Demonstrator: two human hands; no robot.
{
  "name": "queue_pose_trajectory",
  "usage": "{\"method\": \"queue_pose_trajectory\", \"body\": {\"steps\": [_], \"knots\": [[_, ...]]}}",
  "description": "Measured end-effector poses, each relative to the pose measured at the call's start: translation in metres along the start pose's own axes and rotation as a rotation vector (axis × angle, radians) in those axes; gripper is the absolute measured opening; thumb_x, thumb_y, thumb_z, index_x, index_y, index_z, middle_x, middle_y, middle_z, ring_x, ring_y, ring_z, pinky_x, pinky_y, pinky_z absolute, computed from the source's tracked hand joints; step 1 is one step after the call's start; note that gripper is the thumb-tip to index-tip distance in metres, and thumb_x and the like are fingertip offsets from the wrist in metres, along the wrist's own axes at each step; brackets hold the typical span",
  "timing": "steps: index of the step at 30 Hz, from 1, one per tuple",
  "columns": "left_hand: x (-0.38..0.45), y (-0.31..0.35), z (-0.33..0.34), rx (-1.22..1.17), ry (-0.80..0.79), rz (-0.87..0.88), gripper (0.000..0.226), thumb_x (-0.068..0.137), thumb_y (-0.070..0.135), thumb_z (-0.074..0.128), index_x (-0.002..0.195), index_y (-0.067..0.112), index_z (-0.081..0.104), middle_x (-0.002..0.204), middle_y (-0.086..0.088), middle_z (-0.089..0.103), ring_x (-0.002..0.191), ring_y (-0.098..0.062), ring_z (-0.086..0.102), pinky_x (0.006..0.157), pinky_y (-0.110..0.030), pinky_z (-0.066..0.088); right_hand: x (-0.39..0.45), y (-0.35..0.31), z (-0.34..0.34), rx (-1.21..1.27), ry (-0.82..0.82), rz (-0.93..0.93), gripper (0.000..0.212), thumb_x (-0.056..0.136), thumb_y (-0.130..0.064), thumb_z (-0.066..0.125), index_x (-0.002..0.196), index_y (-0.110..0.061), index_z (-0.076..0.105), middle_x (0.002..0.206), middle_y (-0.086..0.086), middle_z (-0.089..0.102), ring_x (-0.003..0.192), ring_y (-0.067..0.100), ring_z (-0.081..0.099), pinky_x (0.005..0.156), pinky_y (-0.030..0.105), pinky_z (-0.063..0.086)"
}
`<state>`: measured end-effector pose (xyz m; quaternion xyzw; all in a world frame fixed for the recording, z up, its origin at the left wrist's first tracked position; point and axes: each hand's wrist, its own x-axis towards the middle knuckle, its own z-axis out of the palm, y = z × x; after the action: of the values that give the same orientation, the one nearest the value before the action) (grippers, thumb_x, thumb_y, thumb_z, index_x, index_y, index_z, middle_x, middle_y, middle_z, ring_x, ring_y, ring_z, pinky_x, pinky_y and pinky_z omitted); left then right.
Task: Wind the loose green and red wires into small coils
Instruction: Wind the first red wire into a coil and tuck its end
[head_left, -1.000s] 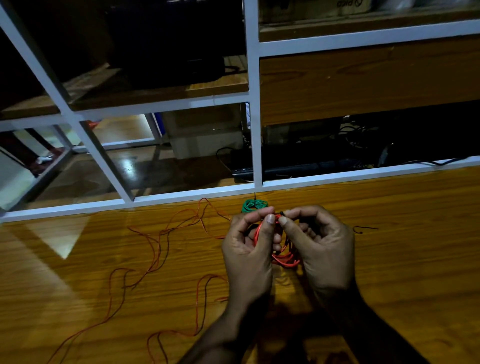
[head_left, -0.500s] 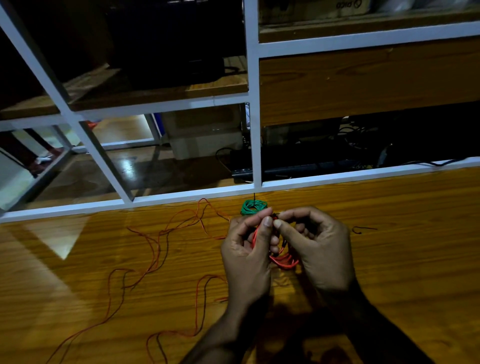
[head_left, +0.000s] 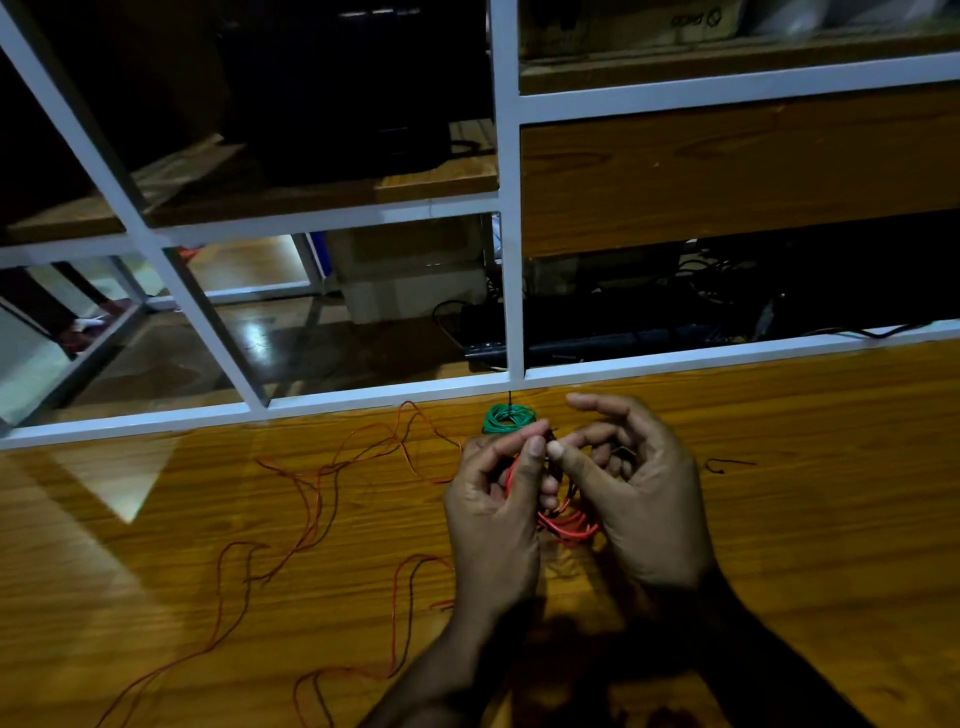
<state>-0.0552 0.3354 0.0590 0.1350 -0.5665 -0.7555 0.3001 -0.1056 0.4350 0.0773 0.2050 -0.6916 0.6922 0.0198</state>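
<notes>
We look down and forward from head height, close over the wooden table (head_left: 779, 519) filling the lower frame.

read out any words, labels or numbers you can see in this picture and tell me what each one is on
Dark print on the cardboard box on the top shelf: too blurred and dim to read.
No text shows on the red wire coil, green wire coil, wooden table or white frame.

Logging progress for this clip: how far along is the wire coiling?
Done: the green coil sits wound on the table. In hand: the left hand and right hand hold a partly wound red coil. Left: loose red wire trails across the table.
</notes>
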Motion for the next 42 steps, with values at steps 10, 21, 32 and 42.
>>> {"method": "queue_pose_trajectory", "body": {"steps": [10, 21, 32, 42], "knots": [[-0.002, -0.002, -0.001, 0.003, -0.016, -0.033, 0.022, 0.087, 0.025, 0.065, 0.103, 0.015, 0.076, 0.099, -0.016, 0.058, 0.062, -0.009, 0.059, 0.054, -0.021, 0.05, 0.0, 0.014, 0.0, -0.087, -0.008, -0.012, 0.016, 0.086, -0.016, 0.075, 0.091, -0.03, 0.07, 0.093, 0.001, 0.068, 0.077, 0.018, 0.061, 0.063, 0.023, 0.053], [0.003, 0.003, -0.005, -0.231, -0.124, -0.235, 0.043, 0.074, -0.002, 0.072, 0.116, 0.002, 0.068, 0.105, -0.016, 0.076, 0.099, -0.031, 0.073, 0.081, -0.035, 0.062, -0.006, 0.018, 0.002, -0.019, 0.036, 0.035, 0.011, 0.091, -0.018, 0.068, 0.091, -0.029, 0.069, 0.089, -0.003, 0.071, 0.079, 0.022, 0.07, 0.07, 0.05, 0.062], [0.007, -0.005, -0.01, -0.235, -0.13, -0.271, 0.034, 0.077, 0.0, 0.073, 0.111, 0.002, 0.07, 0.101, -0.014, 0.075, 0.089, -0.023, 0.074, 0.071, -0.03, 0.06, 0.002, 0.009, 0.0, -0.053, 0.005, 0.009, 0.01, 0.096, -0.027, 0.058, 0.093, -0.036, 0.062, 0.096, -0.003, 0.066, 0.094, 0.021, 0.065, 0.079, 0.05, 0.059], [0.007, -0.01, -0.007, -0.045, -0.125, -0.15, 0.032, 0.092, 0.032, 0.069, 0.109, 0.006, 0.071, 0.087, 0.0, 0.073, 0.073, -0.007, 0.066, 0.067, -0.022, 0.052, 0.009, 0.0, 0.004, 0.062, -0.031, 0.052, 0.009, 0.101, -0.008, 0.049, 0.099, -0.013, 0.057, 0.087, 0.001, 0.07, 0.085, 0.01, 0.069, 0.076, 0.023, 0.055]]}}
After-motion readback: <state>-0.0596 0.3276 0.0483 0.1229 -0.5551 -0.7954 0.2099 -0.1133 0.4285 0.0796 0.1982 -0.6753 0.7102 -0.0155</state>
